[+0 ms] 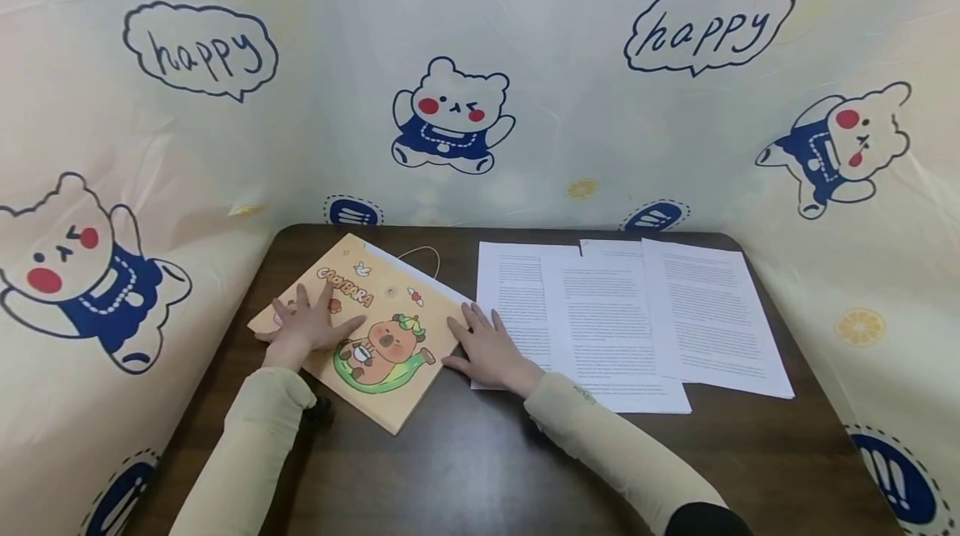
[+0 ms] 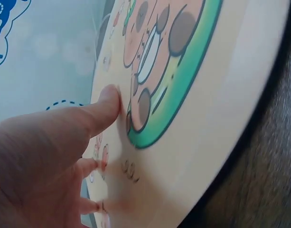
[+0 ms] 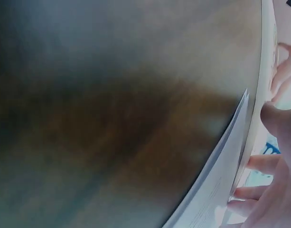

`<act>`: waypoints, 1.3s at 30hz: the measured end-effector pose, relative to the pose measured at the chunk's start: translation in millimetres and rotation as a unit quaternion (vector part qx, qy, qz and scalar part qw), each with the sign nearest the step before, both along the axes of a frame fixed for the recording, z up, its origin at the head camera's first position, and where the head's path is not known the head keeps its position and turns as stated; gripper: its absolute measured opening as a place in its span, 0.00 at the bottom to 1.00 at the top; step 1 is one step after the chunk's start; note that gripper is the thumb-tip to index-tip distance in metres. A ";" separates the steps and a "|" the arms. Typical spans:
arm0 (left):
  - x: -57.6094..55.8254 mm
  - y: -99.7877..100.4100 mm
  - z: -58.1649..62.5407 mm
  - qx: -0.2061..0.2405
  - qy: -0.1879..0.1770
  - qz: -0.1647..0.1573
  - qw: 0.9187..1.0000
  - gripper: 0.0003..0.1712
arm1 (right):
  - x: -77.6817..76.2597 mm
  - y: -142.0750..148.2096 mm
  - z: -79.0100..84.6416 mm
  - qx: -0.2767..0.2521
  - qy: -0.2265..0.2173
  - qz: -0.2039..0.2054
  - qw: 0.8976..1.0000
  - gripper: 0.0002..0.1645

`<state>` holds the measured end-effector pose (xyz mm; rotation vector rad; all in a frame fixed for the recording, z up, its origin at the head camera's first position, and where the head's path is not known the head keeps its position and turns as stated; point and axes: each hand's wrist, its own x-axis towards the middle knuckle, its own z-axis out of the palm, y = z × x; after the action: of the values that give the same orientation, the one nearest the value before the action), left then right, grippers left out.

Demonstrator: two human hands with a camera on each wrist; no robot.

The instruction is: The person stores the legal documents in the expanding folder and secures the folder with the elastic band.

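A pale orange document folder [image 1: 395, 407] with a capybara cartoon lies turned at an angle on the left part of the table. White paper shows along its upper right edge, and a thin string [image 1: 433, 252] loops out there. My left hand [image 1: 300, 329] rests on the folder's left part with fingers spread; in the left wrist view its thumb [image 2: 105, 107] touches the cover. At the folder's right corner, my right hand [image 1: 491, 350] lies with spread fingers touching the edge. Its fingers [image 3: 261, 164] also show against the folder in the right wrist view.
Several printed sheets [image 1: 611, 328] lie overlapping on the right of the dark wooden table [image 1: 450, 478], their left edge close to my right hand. A patterned cloth [image 1: 570, 102] hangs around the table's back and sides.
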<state>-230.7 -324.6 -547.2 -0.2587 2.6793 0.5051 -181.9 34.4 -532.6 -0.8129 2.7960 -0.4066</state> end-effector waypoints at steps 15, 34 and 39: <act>9.2 15.9 20.5 0.006 0.041 -0.018 0.999 0.68 | 35.9 -0.4 9.1 0.024 0.037 0.055 0.998 0.37; 13.1 32.7 25.9 0.008 0.061 -0.095 0.994 0.60 | 77.7 21.0 15.8 0.074 0.035 0.154 0.985 0.38; 10.2 41.7 25.2 0.011 0.067 -0.107 0.992 0.58 | 86.5 24.0 20.1 0.089 0.020 0.176 0.980 0.39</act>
<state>-220.5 -282.9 -522.0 0.0715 2.7846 0.5010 -95.4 58.4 -512.5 -1.2496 2.5975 -0.0797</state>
